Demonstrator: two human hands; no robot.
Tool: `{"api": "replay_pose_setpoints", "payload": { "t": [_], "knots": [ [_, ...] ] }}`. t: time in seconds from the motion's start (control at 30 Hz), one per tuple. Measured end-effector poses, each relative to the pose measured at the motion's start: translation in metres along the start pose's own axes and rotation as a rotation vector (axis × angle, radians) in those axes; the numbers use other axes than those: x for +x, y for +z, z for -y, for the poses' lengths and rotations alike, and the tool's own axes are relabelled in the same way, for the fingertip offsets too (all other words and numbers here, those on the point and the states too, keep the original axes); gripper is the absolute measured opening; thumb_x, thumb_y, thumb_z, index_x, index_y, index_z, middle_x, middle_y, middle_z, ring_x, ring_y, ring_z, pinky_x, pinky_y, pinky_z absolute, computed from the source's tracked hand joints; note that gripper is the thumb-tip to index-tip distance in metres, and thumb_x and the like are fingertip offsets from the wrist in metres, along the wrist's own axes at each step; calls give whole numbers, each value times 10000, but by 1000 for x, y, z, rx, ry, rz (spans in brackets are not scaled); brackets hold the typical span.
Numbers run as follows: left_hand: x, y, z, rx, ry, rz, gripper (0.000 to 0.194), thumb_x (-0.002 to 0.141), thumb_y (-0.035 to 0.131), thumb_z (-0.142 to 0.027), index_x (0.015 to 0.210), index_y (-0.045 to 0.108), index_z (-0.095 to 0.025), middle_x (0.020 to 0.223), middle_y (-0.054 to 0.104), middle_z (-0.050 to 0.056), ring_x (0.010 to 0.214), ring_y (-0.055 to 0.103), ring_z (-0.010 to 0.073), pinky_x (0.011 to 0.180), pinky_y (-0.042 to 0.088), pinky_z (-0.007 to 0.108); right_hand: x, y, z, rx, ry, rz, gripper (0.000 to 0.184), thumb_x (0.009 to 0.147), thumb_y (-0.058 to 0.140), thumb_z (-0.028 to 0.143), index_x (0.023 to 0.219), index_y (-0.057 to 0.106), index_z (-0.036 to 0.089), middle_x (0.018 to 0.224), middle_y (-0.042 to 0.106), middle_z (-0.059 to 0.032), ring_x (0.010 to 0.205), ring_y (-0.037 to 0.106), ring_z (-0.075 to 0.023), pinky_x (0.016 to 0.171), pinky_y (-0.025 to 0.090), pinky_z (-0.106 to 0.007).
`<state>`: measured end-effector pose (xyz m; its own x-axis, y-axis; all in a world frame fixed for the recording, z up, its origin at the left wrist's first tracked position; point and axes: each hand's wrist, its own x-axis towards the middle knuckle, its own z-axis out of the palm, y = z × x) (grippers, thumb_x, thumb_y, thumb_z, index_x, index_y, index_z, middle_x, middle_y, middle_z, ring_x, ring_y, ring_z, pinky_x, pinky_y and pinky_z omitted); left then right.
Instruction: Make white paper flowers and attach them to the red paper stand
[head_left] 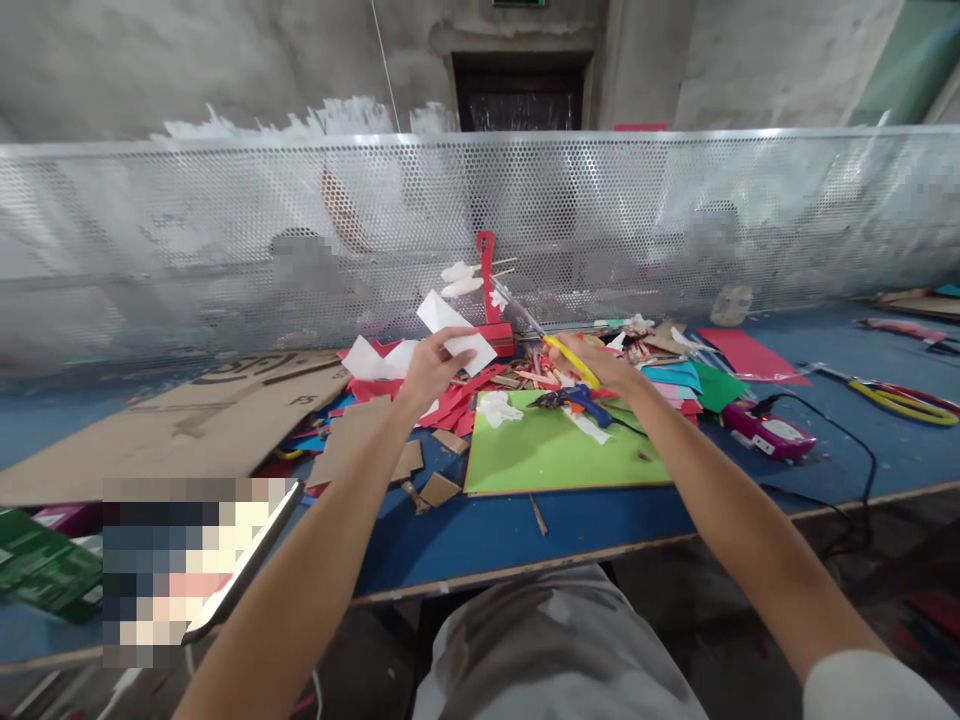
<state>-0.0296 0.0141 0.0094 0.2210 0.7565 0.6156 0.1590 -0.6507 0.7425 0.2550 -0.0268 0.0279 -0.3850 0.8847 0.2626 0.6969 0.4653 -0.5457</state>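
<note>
Left hand (436,368), thumb and fingers pinched on a folded or bent white paper piece (450,322); the paper's long axis runs from upper left to lower right, its lower end at the fingertips; right hand (600,362), fingers closed round the handles of yellow-handled metal scissors (576,364), whose slender blades slant up and to the left, their tips to the right of the paper's upper part and apart from it in this view; whether the blades are parted cannot be told; the left hand is the nearer to the paper, the right lying across a gap on its right side.

Landmark, the flat lime-green board (555,455), in front of and below the hands; upon it, a blue hot-glue gun (589,405) and a crumpled white piece (497,408); behind it, an upright red hook-shaped piece (487,275) on a red base; to its left, brown cardboard scraps (440,490) and, beyond them, a large brown cardboard sheet (180,430); to its right, a glossy magenta case (776,435).

Surface, a blue tabletop (465,545) extending to both sides of the board; room, a perforated metal screen (225,230) behind the board, then a rough grey wall (225,60) with a dark doorway (521,100).
</note>
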Motion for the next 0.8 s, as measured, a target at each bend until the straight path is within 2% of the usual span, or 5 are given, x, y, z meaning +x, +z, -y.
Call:
{"api": "replay_pose_setpoints", "payload": {
  "t": [0.17, 0.33, 0.43, 0.67, 0.8],
  "knots": [
    [0, -3, 5, 124, 8, -133, 342, 802, 673, -387, 1065, 736, -177, 626, 606, 8, 461, 391, 76, 421, 263, 215, -3, 6, 10, -12, -41, 85, 274, 921, 458, 472, 931, 498, 201, 838, 551, -52, 719, 497, -184, 681, 390, -307],
    [2, -3, 7, 70, 4, -136, 474, 787, 685, -351, 1223, 656, -168, 702, 657, 32, 584, 554, 131, 504, 385, 224, -1, 2, 6, -40, -86, 206, 304, 872, 528, 476, 925, 560, 178, 880, 590, -67, 734, 516, -193, 644, 369, -291],
    [2, -2, 7, 85, -13, -118, 504, 791, 677, -360, 1256, 629, -172, 683, 653, 32, 610, 577, 154, 520, 408, 239, 1, -1, 2, -87, -94, 228, 322, 845, 565, 471, 938, 593, 165, 878, 605, -73, 727, 519, -198, 627, 356, -290],
    [-2, 1, 0, 145, 8, -67, 461, 791, 689, -358, 1216, 657, -183, 503, 492, -39, 420, 337, 74, 428, 254, 219, -1, -1, 8, -111, -41, 229, 366, 831, 597, 515, 934, 603, 165, 874, 622, -73, 706, 514, -179, 602, 331, -280],
    [-4, 4, -2, 148, 5, -36, 464, 776, 707, -354, 1206, 662, -187, 478, 426, -58, 412, 284, 63, 417, 222, 213, 0, 4, 12, -122, -34, 221, 376, 833, 586, 533, 894, 627, 165, 789, 598, -52, 642, 477, -156, 575, 297, -282]
  ]
}}
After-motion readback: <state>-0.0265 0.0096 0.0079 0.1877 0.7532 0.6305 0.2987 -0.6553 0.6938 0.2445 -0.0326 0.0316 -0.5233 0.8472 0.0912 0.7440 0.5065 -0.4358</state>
